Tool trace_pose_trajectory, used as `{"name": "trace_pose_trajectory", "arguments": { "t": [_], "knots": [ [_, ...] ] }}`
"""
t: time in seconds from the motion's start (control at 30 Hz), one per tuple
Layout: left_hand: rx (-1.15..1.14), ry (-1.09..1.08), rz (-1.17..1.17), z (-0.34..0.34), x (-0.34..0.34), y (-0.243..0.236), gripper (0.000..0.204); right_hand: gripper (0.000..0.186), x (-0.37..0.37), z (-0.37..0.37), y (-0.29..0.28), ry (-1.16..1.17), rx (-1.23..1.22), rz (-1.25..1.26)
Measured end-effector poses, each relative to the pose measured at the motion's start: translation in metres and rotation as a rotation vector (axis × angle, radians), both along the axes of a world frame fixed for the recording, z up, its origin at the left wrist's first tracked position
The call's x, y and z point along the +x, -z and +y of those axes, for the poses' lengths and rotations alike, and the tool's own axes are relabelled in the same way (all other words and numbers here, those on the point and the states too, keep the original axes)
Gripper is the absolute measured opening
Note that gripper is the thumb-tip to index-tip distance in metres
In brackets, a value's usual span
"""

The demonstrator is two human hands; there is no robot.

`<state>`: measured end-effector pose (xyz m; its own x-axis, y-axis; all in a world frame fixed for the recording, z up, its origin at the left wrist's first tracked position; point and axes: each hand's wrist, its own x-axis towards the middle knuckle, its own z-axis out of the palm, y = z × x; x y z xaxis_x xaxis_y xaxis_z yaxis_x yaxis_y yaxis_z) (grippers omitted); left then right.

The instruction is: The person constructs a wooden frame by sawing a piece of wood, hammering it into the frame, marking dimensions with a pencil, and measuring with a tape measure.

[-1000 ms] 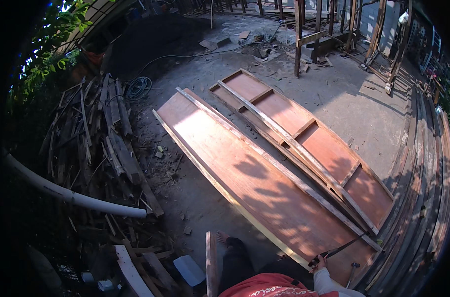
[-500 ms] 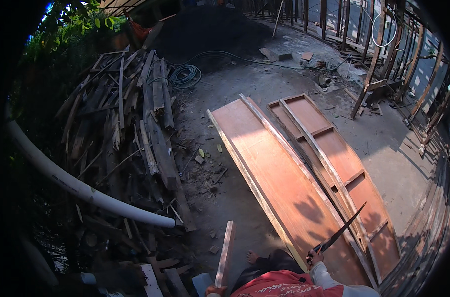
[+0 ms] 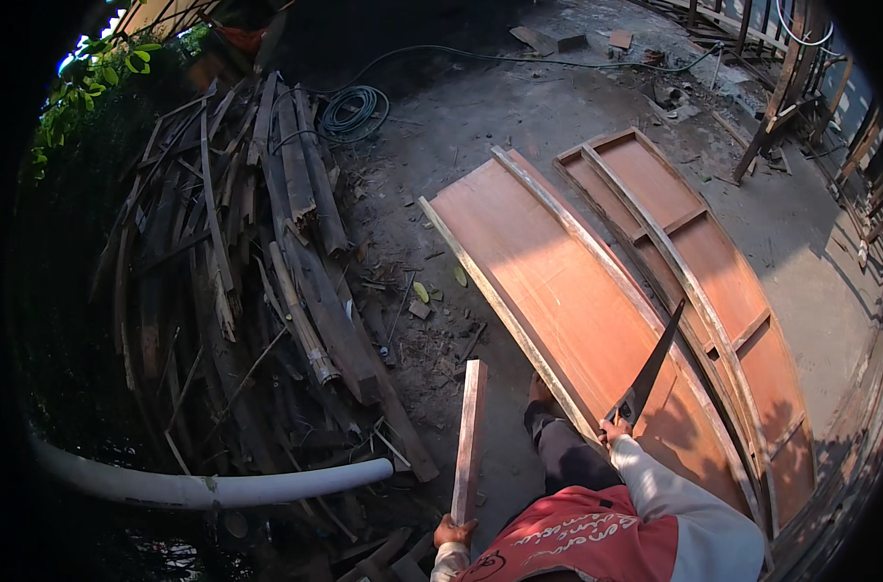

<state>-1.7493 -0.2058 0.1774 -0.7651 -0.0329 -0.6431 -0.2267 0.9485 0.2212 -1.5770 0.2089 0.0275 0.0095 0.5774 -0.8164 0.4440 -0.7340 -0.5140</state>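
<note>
My left hand (image 3: 455, 533) grips the lower end of a short wooden batten (image 3: 470, 436), which points away from me. In my right hand (image 3: 613, 430) is a handsaw (image 3: 652, 374), held by its handle with the dark blade angled up and to the right. Beneath the saw lies a long wooden panel (image 3: 529, 262) of reddish plywood, edged with battens along its length. Beside it on the right is a second framed plywood panel (image 3: 728, 267) with crosspieces. The saw blade appears to be above the first panel, touching neither batten nor hand-held wood.
A heap of old boards (image 3: 296, 213) fills the left side. In front of it a white plastic pipe (image 3: 296, 488) juts in at the lower left. A coiled green hose (image 3: 352, 114) rests on the concrete ground farther back. Upright timber posts (image 3: 776, 107) stand at the far right.
My view has shifted, so the panels appear higher. The saw now points more upright. My left hand and the batten show farther into view, and my leg has moved forward beside the panel.
</note>
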Motion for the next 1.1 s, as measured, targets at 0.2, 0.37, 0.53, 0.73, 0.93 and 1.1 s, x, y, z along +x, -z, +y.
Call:
{"name": "trace_pose_trajectory", "arguments": {
  "t": [0.2,0.37,0.53,0.73,0.93,1.1],
  "knots": [
    [-0.175,0.035,0.029,0.142,-0.164,-0.040,0.057,0.047,-0.109,0.094,0.051,-0.228,-0.099,-0.177],
    [-0.100,-0.022,-0.015,0.228,-0.290,-0.039,0.058,0.056,-0.138,0.149,0.109,-0.698,0.026,-0.300],
    [-0.105,0.129,0.103,0.310,-0.396,-0.051,0.058,0.039,-0.175,0.196,0.095,-0.727,0.009,-0.309],
    [-0.192,0.293,0.103,0.435,-0.562,-0.092,0.059,0.033,-0.293,0.280,0.005,-0.368,-0.208,-0.017],
    [-0.203,0.467,0.073,0.533,-0.781,-0.026,0.065,0.032,-0.480,0.403,-0.023,-0.140,-0.094,-0.021],
    [-0.176,0.659,-0.001,0.639,-0.985,0.055,0.058,0.032,-0.688,0.446,0.002,0.272,-0.062,0.024]
  ]
}}
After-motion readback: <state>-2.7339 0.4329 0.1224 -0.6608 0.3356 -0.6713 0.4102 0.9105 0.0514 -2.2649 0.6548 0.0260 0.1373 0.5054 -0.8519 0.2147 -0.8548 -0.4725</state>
